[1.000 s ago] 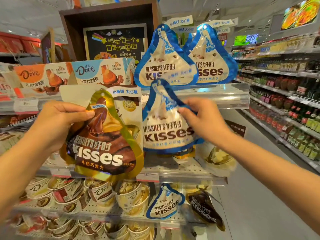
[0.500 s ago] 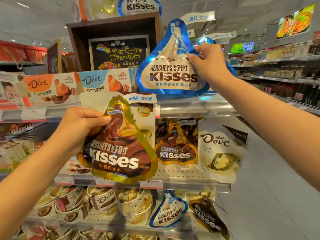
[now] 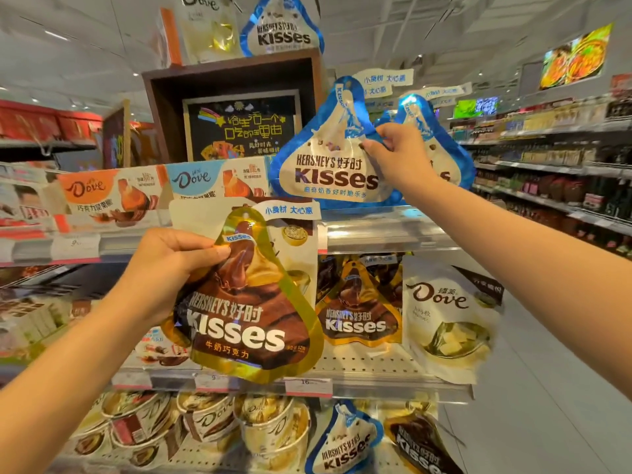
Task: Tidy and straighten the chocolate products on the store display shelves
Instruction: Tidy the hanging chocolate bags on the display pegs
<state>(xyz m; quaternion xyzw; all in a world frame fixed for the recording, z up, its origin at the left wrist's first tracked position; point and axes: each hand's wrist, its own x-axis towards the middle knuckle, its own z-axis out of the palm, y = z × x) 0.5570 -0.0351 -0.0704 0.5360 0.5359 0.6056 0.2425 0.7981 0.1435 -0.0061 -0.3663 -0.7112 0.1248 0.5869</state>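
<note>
My left hand [image 3: 167,268] grips a gold and brown Hershey's Kisses bag [image 3: 253,313] by its upper left edge, held up in front of the middle shelf. My right hand [image 3: 398,155] pinches the right edge of a blue and white Kisses bag [image 3: 328,165] that stands on the upper shelf [image 3: 386,230]. A second blue Kisses bag [image 3: 441,148] stands behind my right hand, partly hidden. On the middle shelf [image 3: 359,371] stand another gold Kisses bag [image 3: 359,313] and a white Dove bag [image 3: 448,319].
Dove boxes [image 3: 154,189] line the upper shelf at left, with a wooden box frame and chalkboard sign [image 3: 239,128] behind. Dove cups [image 3: 205,425] and two more Kisses bags [image 3: 345,443] fill the bottom shelf. An aisle with bottle shelves [image 3: 564,186] runs along the right.
My right hand lifted the blue Kisses bag from in front of the middle shelf up onto the upper shelf and now holds it there. My left hand kept the gold bag nearly still.
</note>
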